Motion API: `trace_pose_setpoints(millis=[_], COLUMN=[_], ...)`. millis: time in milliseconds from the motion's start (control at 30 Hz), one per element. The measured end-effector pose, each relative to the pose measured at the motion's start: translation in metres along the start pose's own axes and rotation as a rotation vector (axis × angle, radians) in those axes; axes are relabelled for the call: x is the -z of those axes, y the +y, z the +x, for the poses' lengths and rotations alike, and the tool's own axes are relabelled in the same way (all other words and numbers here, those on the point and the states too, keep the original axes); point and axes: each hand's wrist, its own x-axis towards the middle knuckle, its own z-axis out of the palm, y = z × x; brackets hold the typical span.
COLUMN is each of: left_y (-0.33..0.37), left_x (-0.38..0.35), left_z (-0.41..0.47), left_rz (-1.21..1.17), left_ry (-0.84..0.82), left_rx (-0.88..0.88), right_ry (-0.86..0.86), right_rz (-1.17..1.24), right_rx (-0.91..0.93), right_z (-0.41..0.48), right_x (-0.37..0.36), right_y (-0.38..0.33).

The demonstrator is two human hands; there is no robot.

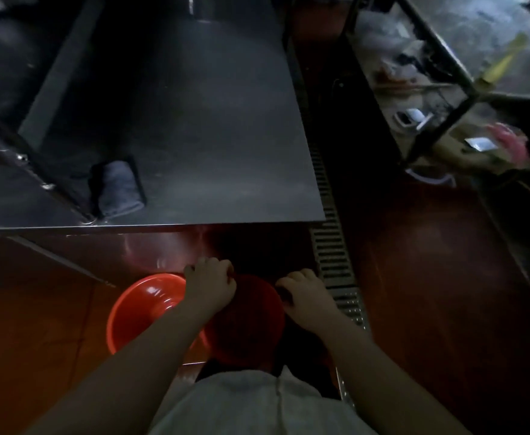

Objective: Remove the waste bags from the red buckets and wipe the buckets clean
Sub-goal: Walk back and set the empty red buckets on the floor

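We gripped the darker red bucket (245, 324) on the floor with both hands. Our left hand (210, 285) curled over its rim at 11 o'clock and our right hand (307, 298) over the rim at 2 o'clock. A brighter red bucket (138, 309) stood just beside it at 9 o'clock. Farther off at 11 o'clock, a folded grey cloth (119, 189) lay on the steel surface (210, 136). We could not tell whether a bag lined either bucket.

Two red buckets (144, 312), a grey cloth (119, 189), a pink rag (508, 142).
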Motion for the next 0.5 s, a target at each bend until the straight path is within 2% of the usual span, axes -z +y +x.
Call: trace_pose_setpoints(millis=[100,200,333,500], left_y=[0.013,0.010,0.021,0.056], left_x=[-0.001,-0.004,-0.012,-0.020], left_z=[0.015,0.012,-0.039,-0.093], left_rz=[-0.057,-0.137,-0.264,-0.344], left_ry=[0.033,0.033,0.129,0.236], left_rx=[0.145,0.443,0.843,1.118], right_ry=[-0.070,-0.142,-0.213,-0.257], right_rz=[-0.071,-0.126,-0.100,-0.078], right_rx=[0.175,0.385,0.657,0.794], right_z=[0.048,0.092,0.127,0.139], right_x=[0.006,0.015,0.043,0.055], right_y=[0.015,0.027,0.039,0.036])
